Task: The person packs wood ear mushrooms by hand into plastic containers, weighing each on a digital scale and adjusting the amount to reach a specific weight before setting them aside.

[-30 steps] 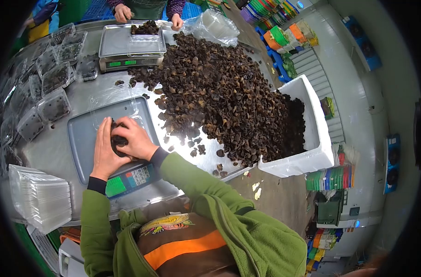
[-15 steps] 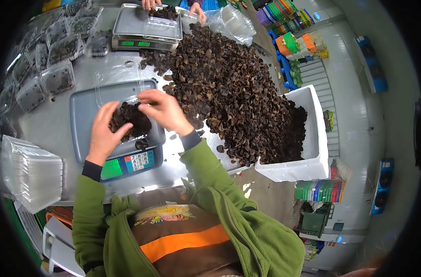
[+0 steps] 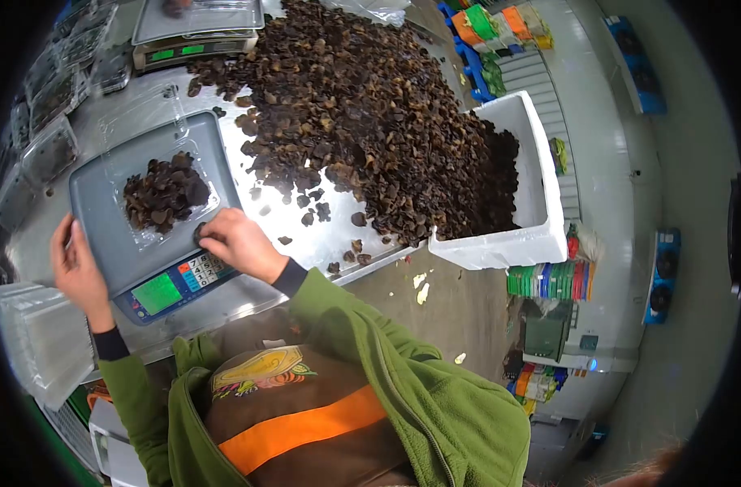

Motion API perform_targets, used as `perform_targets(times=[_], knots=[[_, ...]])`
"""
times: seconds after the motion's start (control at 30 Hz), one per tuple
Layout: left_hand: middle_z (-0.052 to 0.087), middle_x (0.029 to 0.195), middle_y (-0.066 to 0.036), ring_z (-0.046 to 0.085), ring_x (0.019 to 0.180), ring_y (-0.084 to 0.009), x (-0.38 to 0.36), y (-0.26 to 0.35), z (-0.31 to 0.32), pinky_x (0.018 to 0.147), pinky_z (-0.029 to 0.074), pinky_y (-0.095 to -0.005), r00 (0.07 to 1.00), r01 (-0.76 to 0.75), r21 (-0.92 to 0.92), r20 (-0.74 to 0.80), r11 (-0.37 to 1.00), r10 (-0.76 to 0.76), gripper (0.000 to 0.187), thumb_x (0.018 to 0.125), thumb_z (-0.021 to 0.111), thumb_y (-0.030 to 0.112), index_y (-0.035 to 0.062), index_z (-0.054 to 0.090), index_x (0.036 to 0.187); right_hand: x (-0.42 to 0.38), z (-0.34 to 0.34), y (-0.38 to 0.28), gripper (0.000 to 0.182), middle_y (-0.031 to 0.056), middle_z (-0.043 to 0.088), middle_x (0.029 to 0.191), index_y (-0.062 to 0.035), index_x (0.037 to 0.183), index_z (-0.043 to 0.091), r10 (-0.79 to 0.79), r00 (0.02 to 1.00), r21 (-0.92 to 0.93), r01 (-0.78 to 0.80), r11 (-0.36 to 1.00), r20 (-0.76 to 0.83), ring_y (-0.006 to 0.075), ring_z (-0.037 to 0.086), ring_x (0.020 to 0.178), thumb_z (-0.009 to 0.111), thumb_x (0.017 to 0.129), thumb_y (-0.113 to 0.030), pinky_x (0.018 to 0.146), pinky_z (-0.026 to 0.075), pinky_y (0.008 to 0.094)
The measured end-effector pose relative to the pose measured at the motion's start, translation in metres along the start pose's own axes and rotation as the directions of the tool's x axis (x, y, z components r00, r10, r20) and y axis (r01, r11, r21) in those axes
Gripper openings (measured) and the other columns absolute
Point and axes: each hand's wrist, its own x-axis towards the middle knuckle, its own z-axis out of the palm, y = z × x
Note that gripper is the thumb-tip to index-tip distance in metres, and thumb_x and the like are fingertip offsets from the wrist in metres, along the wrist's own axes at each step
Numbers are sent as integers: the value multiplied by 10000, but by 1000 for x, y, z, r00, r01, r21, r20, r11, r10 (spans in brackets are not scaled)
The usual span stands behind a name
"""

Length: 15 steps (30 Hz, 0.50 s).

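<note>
A clear plastic container (image 3: 140, 237) filled with dark wood ear mushrooms (image 3: 166, 193) rests on the grey tray of a weighing scale (image 3: 102, 219). Its clear lid (image 3: 143, 114) is folded back toward the far side. My right hand (image 3: 242, 246) is at the tray's near right corner, thumb and fingers pinched on a dark piece of wood ear mushroom (image 3: 200, 233). At the scale's left edge, my left hand (image 3: 79, 268) is open, fingers apart and holding nothing. Below the tray, the scale's green display (image 3: 157, 294) and keypad show.
A big heap of wood ears (image 3: 346, 105) spreads over the metal table and out of a tipped white foam box (image 3: 541, 195). Stacked empty containers (image 3: 41, 341) stand at left, filled ones (image 3: 52, 150) behind them. A second scale (image 3: 196, 45) is at the back, with another person's blurred hand (image 3: 175, 6).
Both hands have drawn back from the mushrooms in the container, the left to the tray's left edge, the right to its near right corner with a piece pinched. The view has shifted.
</note>
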Motion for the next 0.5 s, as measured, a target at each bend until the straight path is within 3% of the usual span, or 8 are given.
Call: perform_targets(times=[0.07,0.13,0.17,0.23,0.33,0.4,0.43,0.5], knots=[[653,1177,-83,619,1042,-125,-1,-21,-29,902,500,-265,999,20,-22,-49,1000,-21,244,989,599,126,-1,645,1193,-12,-25,8,135,97,674,873,-30,935,710,331,943,291,-311,905,-21,257,648,751,731,832,-115,710,521,344],[656,1180,-92,621,1054,-126,-1,-25,-41,910,500,-269,993,40,-31,-111,999,-43,257,992,597,134,-6,643,1202,-41,-44,74,116,106,702,851,-23,947,712,297,923,-58,-320,946,-246,166,670,744,667,892,-115,673,522,301],[661,1173,-97,625,1060,-133,-2,-23,-50,914,502,-272,985,100,9,-139,995,-98,263,994,594,139,-4,641,1210,-56,-55,101,123,117,706,818,-16,940,711,375,844,-26,-416,909,-384,175,677,738,651,887,-109,661,519,311],[674,1139,-89,635,1055,-148,-4,-24,-70,921,505,-278,969,154,71,-208,986,-136,272,994,597,158,2,640,1212,-70,-90,123,196,109,698,714,-10,871,700,597,710,-67,-663,746,-374,235,678,677,654,878,-200,641,522,358],[674,1103,-74,636,990,-130,-1,0,-58,875,506,-256,968,97,44,-237,994,-84,249,987,612,157,0,654,1176,-98,-90,183,510,217,639,1082,-55,1173,636,442,685,-447,-720,530,-579,372,618,1033,657,878,-471,898,488,435],[672,1084,-68,632,956,-116,-3,16,-44,852,503,-243,964,84,25,-253,996,-75,238,984,618,153,-2,660,1159,-84,-82,172,673,289,520,1249,-80,1307,551,762,402,-144,-912,384,-508,424,534,1152,648,854,-568,992,429,460],[668,1069,-59,623,928,-103,-3,17,-38,831,498,-232,970,85,-7,-229,996,-84,228,981,622,144,-3,664,1150,-78,-68,169,714,306,515,1232,-89,1325,539,740,432,-203,-901,385,-515,422,571,1092,646,839,-601,953,459,468],[665,1054,-51,614,900,-89,-5,21,-30,811,493,-222,976,81,-37,-202,996,-87,218,978,625,135,-3,668,1141,-79,-36,161,566,231,543,1173,-97,1262,558,561,688,-396,-724,564,-460,414,602,1023,656,871,-495,872,496,490]])
